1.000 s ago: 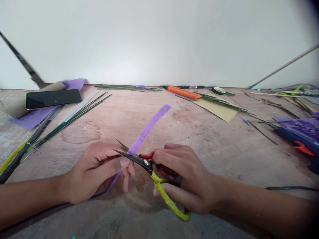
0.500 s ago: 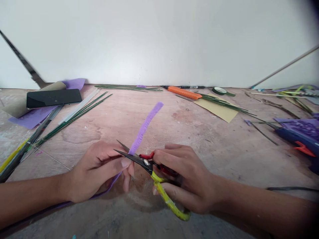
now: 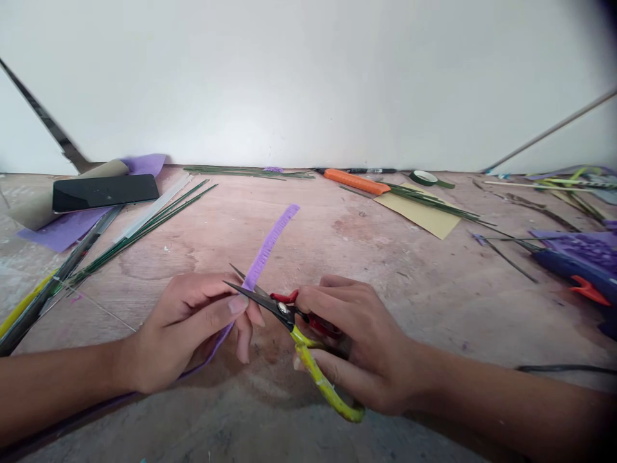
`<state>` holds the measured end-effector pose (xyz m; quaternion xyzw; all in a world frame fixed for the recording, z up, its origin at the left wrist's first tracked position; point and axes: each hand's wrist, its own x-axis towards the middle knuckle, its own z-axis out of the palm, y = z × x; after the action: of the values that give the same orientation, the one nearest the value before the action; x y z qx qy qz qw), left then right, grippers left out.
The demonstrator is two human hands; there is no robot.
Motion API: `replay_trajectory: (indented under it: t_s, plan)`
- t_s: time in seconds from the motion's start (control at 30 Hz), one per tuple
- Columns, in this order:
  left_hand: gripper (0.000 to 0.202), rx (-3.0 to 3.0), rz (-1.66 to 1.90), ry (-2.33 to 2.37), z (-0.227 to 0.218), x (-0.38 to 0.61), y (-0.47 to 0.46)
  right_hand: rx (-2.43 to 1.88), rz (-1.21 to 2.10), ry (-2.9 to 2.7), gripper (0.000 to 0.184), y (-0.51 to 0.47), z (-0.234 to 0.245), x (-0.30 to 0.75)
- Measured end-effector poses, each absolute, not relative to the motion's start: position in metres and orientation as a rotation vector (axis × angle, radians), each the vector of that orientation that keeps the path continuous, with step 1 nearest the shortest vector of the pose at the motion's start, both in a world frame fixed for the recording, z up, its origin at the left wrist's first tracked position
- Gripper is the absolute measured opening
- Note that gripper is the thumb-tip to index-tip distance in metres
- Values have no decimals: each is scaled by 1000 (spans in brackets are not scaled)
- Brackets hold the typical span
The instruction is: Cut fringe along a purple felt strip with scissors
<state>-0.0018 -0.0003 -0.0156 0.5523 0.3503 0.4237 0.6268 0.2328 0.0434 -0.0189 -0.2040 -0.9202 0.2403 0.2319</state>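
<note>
A narrow purple paper strip (image 3: 270, 247) with fine cuts along its edge is pinched between the thumb and fingers of my left hand (image 3: 197, 325). Its fringed end points up and away, while its long tail runs down under my left forearm. My right hand (image 3: 361, 341) grips a pair of scissors (image 3: 303, 341) with one red and one yellow handle. The dark blades are parted and lie across the strip just beside my left thumb tip. Whether the strip's full width sits between the blades I cannot tell.
At left lie a black phone (image 3: 106, 192), a cardboard tube and green stems (image 3: 154, 218). Behind are an orange cutter (image 3: 354, 181), yellow paper (image 3: 424, 215) and green tape (image 3: 425, 177). A blue glue gun (image 3: 569, 263) lies at right by purple scraps. A white wall closes the back.
The fringed end of the strip has shifted left and slightly lower, and its visible upper part has tilted a little. The scissors and both hands have moved only slightly.
</note>
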Motion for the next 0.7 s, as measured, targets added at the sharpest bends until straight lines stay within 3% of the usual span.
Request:
replay_trajectory:
  t_s: [0.7]
  plan:
    - [25,1402,972,803,-17,-1,3,-609,654,-2551,24,43,-18,232]
